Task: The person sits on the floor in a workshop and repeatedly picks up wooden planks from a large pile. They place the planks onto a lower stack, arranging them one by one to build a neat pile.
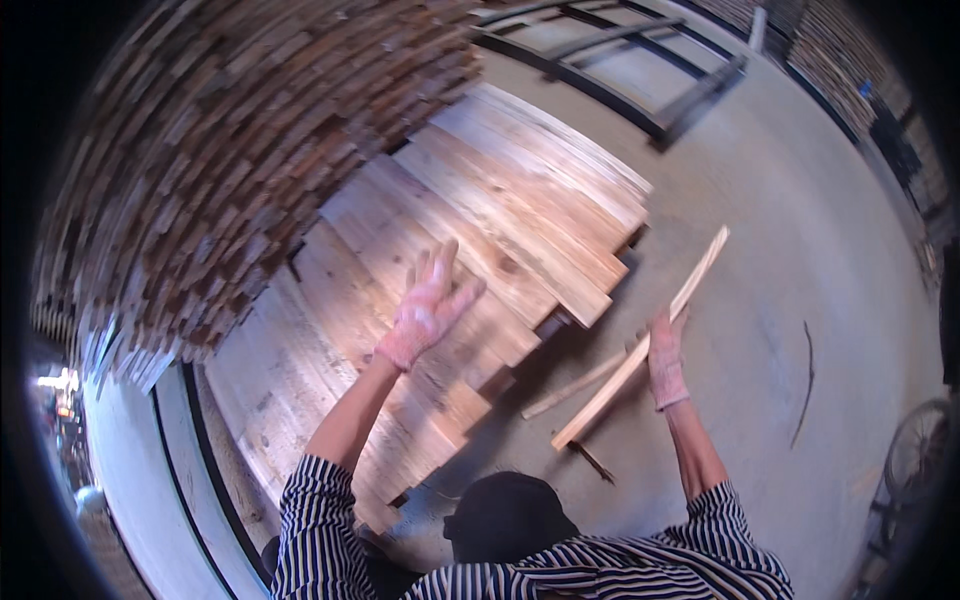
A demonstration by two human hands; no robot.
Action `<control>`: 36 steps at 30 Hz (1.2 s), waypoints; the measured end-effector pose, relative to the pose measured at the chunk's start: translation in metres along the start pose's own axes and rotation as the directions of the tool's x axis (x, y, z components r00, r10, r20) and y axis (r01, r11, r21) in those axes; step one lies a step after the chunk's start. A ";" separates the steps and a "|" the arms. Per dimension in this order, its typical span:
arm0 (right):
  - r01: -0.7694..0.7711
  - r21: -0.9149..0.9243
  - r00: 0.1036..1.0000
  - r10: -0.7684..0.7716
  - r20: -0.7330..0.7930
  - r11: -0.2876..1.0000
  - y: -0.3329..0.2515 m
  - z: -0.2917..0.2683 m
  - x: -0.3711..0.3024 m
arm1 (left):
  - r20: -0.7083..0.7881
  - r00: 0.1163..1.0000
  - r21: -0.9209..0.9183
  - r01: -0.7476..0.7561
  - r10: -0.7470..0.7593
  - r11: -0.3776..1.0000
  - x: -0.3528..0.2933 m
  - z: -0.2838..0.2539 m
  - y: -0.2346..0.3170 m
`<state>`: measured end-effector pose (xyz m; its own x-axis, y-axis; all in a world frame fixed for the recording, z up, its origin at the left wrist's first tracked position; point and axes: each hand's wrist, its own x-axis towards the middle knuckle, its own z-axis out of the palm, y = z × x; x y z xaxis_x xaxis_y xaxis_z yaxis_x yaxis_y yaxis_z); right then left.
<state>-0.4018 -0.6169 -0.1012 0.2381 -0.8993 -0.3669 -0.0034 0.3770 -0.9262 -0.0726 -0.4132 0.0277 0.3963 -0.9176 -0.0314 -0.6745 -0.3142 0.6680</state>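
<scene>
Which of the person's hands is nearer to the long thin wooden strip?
Right. The right hand grips the long thin wooden strip near its middle. The left hand is apart from it, open and raised over the stacked planks.

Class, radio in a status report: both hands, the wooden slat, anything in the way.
Left hand open above the stacked planks, holding nothing. Right hand gripping the long slat. Loose stick on the floor below.
</scene>
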 end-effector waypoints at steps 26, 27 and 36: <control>0.957 0.137 -0.115 0.101 0.988 -0.254 -0.075 0.514 -0.188 | -0.145 0.933 0.184 0.354 -0.331 0.917 -0.339 -0.156 -0.114; 0.956 0.147 -0.121 0.112 0.986 -0.256 -0.065 0.536 -0.196 | -0.194 0.905 0.197 0.414 -0.378 0.889 -0.366 -0.164 -0.125; 0.965 0.195 -0.181 0.094 0.979 -0.174 0.019 0.597 -0.264 | -0.559 0.451 -0.397 0.590 -0.696 0.702 -0.506 -0.260 -0.359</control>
<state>0.1150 -0.2401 0.0301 0.9073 0.4154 0.0647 0.4201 -0.8902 -0.1764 0.1308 0.2274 -0.0030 0.9962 -0.0593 -0.0632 0.0077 -0.6657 0.7462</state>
